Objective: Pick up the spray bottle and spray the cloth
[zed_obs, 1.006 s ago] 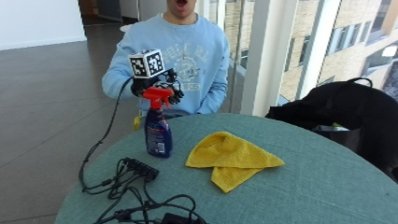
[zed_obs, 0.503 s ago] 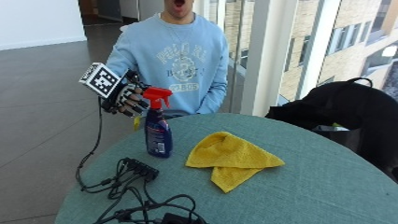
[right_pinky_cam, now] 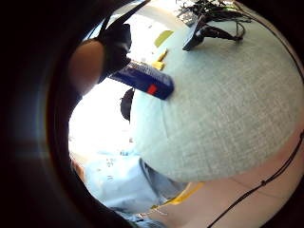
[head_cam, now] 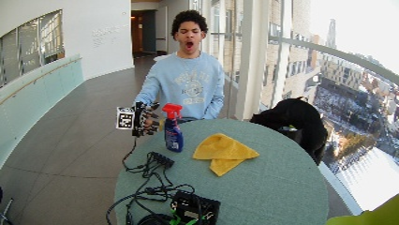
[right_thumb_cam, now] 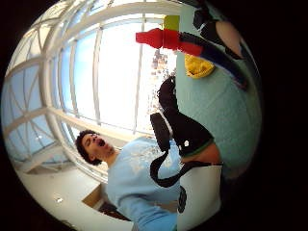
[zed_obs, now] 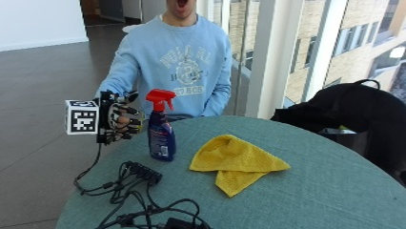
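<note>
On a round worktop covered in grey-green woven fabric, beside tall windows facing city buildings: a blue spray bottle with a red trigger head, standing upright near the edge closest to the seated person. Just beside the bottle, off the rim and apart from it, the gloved right hand, grip spread, fingers relaxed, holding nothing. Near the bottle's other side, a crumpled yellow cloth lying flat. Toward the near edge, black cables. On a seat by the window, a black bag. Grey floor all round. Sweatshirt lettering and bottle label too small to read.
</note>
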A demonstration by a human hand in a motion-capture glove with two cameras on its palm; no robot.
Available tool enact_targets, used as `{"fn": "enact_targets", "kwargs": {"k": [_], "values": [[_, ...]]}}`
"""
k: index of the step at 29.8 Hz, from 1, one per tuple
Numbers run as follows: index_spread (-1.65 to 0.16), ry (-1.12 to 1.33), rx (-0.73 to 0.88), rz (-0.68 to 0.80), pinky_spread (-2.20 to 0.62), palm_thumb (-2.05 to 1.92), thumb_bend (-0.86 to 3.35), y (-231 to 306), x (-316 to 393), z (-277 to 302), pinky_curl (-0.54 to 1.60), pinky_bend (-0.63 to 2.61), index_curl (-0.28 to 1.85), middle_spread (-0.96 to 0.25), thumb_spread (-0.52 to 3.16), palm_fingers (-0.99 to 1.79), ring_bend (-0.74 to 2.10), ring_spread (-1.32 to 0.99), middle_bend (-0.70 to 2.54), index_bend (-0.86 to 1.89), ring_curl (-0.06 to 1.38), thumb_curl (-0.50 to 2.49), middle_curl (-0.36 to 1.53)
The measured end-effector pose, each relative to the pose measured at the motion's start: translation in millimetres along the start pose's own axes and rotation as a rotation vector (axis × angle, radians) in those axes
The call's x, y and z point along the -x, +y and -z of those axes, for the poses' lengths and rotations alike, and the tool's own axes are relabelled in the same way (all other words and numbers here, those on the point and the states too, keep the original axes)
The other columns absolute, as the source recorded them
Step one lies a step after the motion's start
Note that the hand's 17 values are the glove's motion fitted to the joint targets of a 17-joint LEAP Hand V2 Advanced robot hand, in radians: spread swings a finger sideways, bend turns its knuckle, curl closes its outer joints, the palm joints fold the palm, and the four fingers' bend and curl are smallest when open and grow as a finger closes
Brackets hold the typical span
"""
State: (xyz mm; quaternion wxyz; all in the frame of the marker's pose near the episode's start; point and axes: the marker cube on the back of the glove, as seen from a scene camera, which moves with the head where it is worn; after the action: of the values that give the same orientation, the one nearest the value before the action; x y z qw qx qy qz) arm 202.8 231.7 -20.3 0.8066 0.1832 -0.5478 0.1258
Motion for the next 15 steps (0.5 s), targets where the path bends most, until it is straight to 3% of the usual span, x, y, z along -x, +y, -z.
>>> {"fn": "enact_targets", "kwargs": {"k": [15], "values": [[-0.36,-0.046,0.001,-0.012,0.22,0.62,-0.02,-22.0,-12.7,-0.6,0.3,0.18,0.28,-0.09,1.14,0.73,0.3,-0.02,0.3,0.13,0.34,0.3,0.4]]}}
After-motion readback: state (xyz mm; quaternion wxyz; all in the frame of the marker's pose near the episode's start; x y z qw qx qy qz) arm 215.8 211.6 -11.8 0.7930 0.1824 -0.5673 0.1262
